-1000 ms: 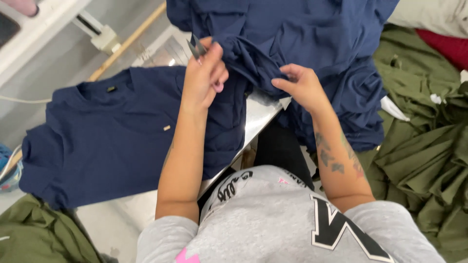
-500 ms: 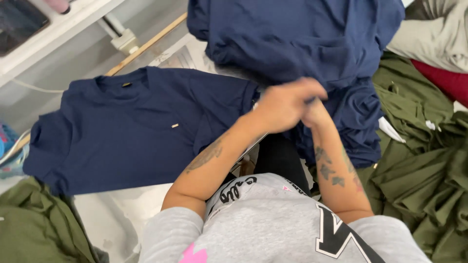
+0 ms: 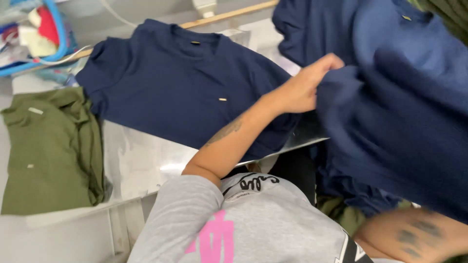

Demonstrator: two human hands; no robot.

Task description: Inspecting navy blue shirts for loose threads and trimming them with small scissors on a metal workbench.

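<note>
navy cloth fills most of the view. one navy t-shirt (image 3: 195, 92) lies spread flat, front up, on the shiny metal table (image 3: 141, 163), its collar toward the far edge and a small gold tag on the chest. to its left, touching its sleeve, sits a folded olive green shirt (image 3: 51, 151) on the same table. a wooden rod (image 3: 229, 15) runs along the far side behind the collar. in the far left corner a blue-rimmed basket (image 3: 53, 46) holds mixed items, red and pale, too jumbled to tell apart. more olive cloth (image 3: 341, 214) shows low down near the person's lap, partly covered by the blue pile.

on the right, a bunched navy garment (image 3: 395, 112) is lifted off the table, hanging in thick folds and hiding the table's right end. the left hand (image 3: 304, 87) reaches across the flat shirt with the forearm stretched out, fingers curled and clenched on the edge of this lifted garment. the right hand is hidden under the cloth; only the tattooed right forearm (image 3: 419, 238) shows at the bottom corner, so whether it grips anything cannot be told.
</note>
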